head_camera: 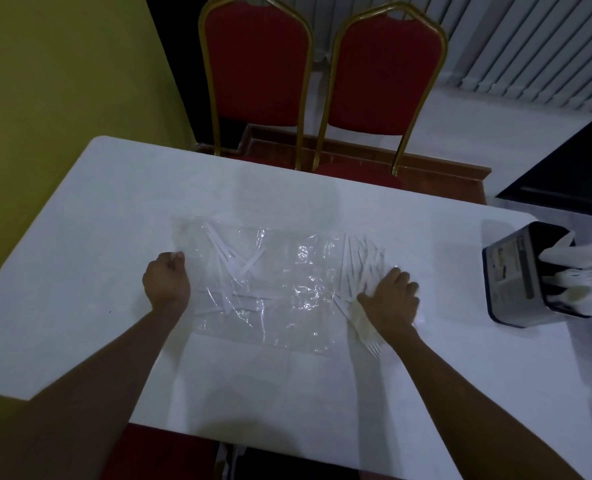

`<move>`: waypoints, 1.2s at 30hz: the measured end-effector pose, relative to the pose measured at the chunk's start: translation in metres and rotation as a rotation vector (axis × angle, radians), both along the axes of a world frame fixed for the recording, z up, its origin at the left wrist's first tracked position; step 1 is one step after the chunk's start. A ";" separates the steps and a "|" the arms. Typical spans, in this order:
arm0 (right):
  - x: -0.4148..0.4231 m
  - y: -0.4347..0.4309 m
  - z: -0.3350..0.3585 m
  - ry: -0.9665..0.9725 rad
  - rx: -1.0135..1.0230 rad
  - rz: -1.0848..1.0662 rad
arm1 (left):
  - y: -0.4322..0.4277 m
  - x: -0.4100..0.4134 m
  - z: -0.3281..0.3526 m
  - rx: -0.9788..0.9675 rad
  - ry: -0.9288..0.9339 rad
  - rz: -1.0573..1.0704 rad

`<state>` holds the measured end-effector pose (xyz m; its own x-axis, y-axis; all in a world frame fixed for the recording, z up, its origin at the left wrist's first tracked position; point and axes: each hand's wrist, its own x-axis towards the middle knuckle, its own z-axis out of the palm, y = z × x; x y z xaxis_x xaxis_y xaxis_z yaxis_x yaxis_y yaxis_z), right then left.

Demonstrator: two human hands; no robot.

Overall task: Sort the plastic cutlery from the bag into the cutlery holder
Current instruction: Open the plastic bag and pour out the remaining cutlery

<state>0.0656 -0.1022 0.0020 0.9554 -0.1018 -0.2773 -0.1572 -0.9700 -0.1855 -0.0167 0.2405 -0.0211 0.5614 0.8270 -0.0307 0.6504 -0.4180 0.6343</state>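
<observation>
A clear plastic bag [280, 289] lies flat on the white table [114, 209], with several white plastic pieces still inside its left half. My left hand [166, 280] pinches the bag's left edge. A pile of white plastic cutlery [360, 265] spills out at the bag's right end. On that pile my right hand [391, 299] rests with curled fingers, gripping some of the pieces; forks stick out below the wrist. The dark cutlery holder [519, 271] stands at the table's right edge, holding spoons, forks and knives in separate sections.
Two red chairs with gold frames [322, 81] stand pushed against the table's far side. A yellow wall is on the left. The table's near edge runs close to my body, and another red seat shows below it.
</observation>
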 end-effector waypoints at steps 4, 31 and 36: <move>-0.008 0.035 -0.009 0.065 0.458 -0.114 | 0.000 0.001 -0.003 -0.086 -0.033 0.024; -0.006 0.117 -0.022 0.239 0.680 0.130 | -0.046 0.022 0.122 -0.402 -0.451 -0.266; -0.005 0.137 -0.030 0.280 0.678 0.010 | -0.045 0.023 0.124 -0.426 -0.465 -0.285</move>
